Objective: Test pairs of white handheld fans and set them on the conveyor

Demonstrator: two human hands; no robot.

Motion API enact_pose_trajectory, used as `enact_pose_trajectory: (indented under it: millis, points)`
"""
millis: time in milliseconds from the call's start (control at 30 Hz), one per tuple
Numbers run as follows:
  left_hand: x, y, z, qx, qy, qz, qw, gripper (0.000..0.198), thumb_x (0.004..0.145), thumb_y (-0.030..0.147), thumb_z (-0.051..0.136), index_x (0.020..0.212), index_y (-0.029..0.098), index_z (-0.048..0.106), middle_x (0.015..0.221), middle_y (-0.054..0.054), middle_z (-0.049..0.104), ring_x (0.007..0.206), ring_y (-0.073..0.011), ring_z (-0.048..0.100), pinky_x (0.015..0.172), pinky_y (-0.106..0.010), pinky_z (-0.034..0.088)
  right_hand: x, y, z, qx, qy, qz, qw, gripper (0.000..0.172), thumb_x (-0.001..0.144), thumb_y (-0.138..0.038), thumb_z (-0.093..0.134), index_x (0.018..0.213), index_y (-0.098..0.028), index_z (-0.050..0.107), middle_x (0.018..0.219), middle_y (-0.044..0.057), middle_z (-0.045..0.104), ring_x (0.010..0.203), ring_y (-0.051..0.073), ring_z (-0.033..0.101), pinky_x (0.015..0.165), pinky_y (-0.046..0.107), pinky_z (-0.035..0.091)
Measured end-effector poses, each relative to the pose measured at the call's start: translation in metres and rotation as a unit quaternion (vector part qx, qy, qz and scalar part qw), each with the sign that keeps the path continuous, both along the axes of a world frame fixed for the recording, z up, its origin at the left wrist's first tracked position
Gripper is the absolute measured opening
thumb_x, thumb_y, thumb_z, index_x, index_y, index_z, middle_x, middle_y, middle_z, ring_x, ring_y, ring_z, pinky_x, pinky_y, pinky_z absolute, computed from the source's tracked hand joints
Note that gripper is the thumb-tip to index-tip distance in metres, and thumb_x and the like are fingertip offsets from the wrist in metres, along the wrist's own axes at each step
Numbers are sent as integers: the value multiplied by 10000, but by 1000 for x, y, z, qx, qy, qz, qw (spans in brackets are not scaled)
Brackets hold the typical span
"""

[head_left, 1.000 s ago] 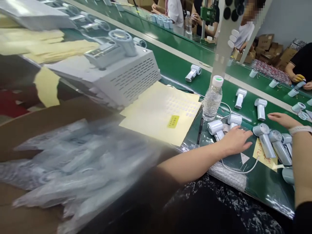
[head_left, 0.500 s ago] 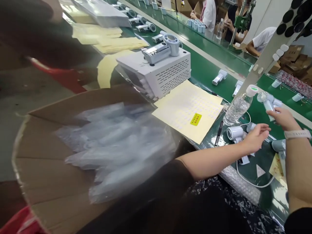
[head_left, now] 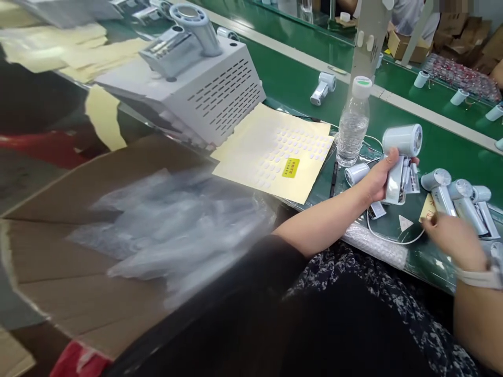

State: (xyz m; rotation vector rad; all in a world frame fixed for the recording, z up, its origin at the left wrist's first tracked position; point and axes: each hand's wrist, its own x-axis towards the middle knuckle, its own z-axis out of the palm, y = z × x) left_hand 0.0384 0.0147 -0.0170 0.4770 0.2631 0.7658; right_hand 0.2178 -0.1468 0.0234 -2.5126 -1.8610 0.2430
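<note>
Green tabletop runs behind the bottle. Right of that bottle, the left hand grips a fan, handle pointing down; farther right, the right hand, blurred, half-curled, contents unclear, is nearer the fan row.

Drinks: we've got a clear bottle with a white-and-green cap, standing just beside the pen.
Stickers: yellowish sheets, rows of pale dots plus one bright yellow label on the top one.
Vents: white slotted casing, just beside those sheets.
Bags: we see clear plastic heaped in an open carton, kinda blurry.
Bench edge: bubble wrap, pretty shiny.
Far side: we spot someone in a white shirt near cardboard boxes.
</note>
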Motion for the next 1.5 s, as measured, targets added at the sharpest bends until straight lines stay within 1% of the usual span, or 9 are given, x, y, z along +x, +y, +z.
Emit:
enact_pose_trajectory:
  millis: [100,200,333,433,600,867,1100,1267,1500]
  points:
    - [-7,5,4,-3,-2,43,999,651,955,801,873,1066,160,858,943,-69,857,793,-167,777,770,-297,612,-25,9,-22,-12,28,26,999,263,1078,-308,571,881,-213,717,791,194,796,745,363,806,708,441,587]
    - [-12,8,6,-5,-5,68,998,703,938,881,828,954,179,817,963,-74,863,923,-206,833,856,-322,637,-39,24,-16,-10,183,84,979,252,1119,-421,617,1027,-244,771,899,101,853,818,281,834,798,382,638]
    - [-15,6,9,19,9,80,997,824,824,1010,815,880,189,767,1121,-137,891,1185,-294,854,971,-383,660,-40,40,-5,36,507,40,860,698,825,-890,904,993,-216,838,699,46,763,599,243,726,614,378,614]
    - [-15,4,14,36,10,92,995,850,793,1035,816,813,190,727,1279,-166,881,1318,-319,827,1015,-394,671,-48,39,-15,64,594,-7,802,778,655,-921,1021,901,-206,835,638,23,722,546,204,671,546,344,564]
    - [-19,0,22,-3,-4,91,996,910,869,1092,663,790,185,677,1394,-177,842,1435,-351,786,1104,-455,693,-75,26,-31,179,606,7,775,675,816,-863,985,855,-241,726,668,-16,713,600,173,695,613,313,586]
    - [-20,-2,18,26,9,151,988,953,959,1096,503,1087,192,773,1503,-145,811,1553,-364,722,1183,-497,667,-96,19,-27,207,686,23,697,519,1023,-700,905,958,-275,615,548,-124,528,421,119,542,467,239,453]
    - [-14,-7,14,48,55,156,985,990,873,1148,551,1060,197,755,1545,-167,796,1601,-405,678,1193,-521,664,-102,13,-35,175,678,-6,714,510,1080,-723,816,944,-259,655,544,-107,512,413,128,522,460,265,439]
    - [-18,-13,20,39,10,131,991,1021,885,1172,457,1008,193,720,1534,-168,789,1588,-393,694,1218,-530,666,-86,15,-40,185,612,46,767,524,1067,-763,799,942,-264,695,829,18,772,798,231,763,780,373,617]
    - [-24,-15,28,-10,-17,128,992,1082,860,1198,417,1110,196,738,1529,-164,785,1544,-369,731,1166,-483,689,-83,14,-40,252,534,93,802,615,1095,-771,735,762,-261,661,888,56,781,824,243,711,787,389,558]
